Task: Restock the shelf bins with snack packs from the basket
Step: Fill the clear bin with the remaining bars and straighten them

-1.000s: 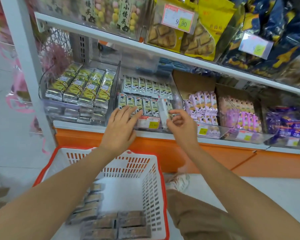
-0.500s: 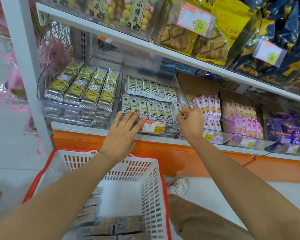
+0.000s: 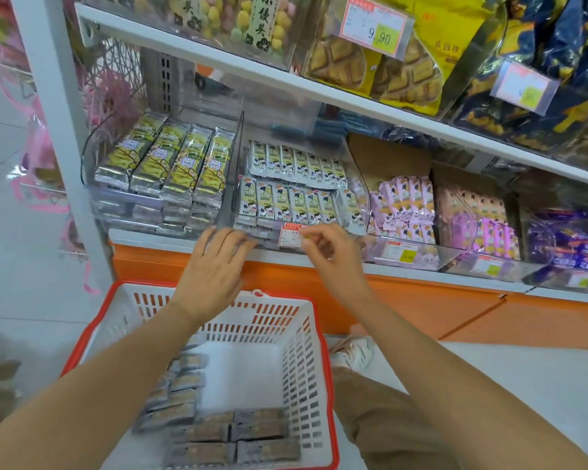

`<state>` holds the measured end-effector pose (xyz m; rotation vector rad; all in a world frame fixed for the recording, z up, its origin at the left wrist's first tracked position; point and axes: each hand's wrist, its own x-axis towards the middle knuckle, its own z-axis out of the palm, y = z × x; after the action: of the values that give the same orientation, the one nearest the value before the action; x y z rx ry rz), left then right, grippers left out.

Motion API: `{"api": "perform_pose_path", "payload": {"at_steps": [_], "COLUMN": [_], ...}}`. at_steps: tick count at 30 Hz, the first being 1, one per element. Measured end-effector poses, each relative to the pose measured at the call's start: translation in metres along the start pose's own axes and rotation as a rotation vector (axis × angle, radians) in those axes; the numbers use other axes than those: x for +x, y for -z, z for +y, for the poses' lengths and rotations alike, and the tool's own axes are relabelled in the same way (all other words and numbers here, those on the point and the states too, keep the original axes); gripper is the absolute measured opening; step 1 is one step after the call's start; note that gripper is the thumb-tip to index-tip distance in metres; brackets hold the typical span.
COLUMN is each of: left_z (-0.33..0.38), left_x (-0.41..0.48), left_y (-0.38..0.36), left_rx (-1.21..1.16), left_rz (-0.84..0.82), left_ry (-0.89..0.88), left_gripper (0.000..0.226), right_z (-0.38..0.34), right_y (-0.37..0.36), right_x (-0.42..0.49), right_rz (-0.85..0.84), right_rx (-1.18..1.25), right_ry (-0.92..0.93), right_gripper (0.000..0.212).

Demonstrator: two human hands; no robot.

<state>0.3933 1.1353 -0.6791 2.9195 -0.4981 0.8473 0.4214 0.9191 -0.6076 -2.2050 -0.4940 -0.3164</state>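
Hands at clear bin (image 3: 355,184): left hand (image 3: 214,262) spread, right hand (image 3: 330,252) curled, empty; basket (image 3: 197,300) below.

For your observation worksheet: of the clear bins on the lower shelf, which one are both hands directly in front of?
The second bin from the left, holding small white-green packs; left hand and right hand sit at its front edge.

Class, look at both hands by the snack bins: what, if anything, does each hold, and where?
Neither holds anything. The left hand lies flat, open, at the clear bin front; the right hand is loosely curled, empty.
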Motion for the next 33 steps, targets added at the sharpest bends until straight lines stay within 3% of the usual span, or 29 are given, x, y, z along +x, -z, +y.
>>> {"api": "perform_pose_path", "payload": {"at_steps": [5,11,15,21,29,33], "left_z": [-0.019,-0.048,-0.066,-0.082,-0.084,-0.082], "left_x": [-0.039,-0.084,-0.097,-0.118,-0.127,-0.128], "left_y": [-0.011,-0.044,-0.067,-0.099,-0.120,-0.122], "left_rx": [-0.028,0.076,0.092,0.035,0.018,-0.001], "left_rz": [-0.192,-0.518,-0.642,-0.567,-0.421,-0.420], "left_ry": [0.012,0.175,0.254,0.268,0.245,0.264], "left_gripper": [0.051,0.084,0.078,0.084,0.082,0.085], "right_z": [0.016,0.063,0.094,0.130,0.128,0.117], "right_y": [-0.062,-0.136,-0.175,-0.213,-0.227,-0.224], "right_x": [-0.037,-0.078,-0.098,-0.131,-0.166,-0.170], "right_rz": [-0.227,-0.438,-0.551,-0.781,-1.272,-1.448], "right_rx": [0.051,0.021,0.013,-0.006,0.115,-0.014], "right_ry": [-0.027,-0.182,-0.279,-0.327,-0.537,-0.363], "right_gripper": [0.016,0.016,0.017,0.021,0.034,0.038]}}
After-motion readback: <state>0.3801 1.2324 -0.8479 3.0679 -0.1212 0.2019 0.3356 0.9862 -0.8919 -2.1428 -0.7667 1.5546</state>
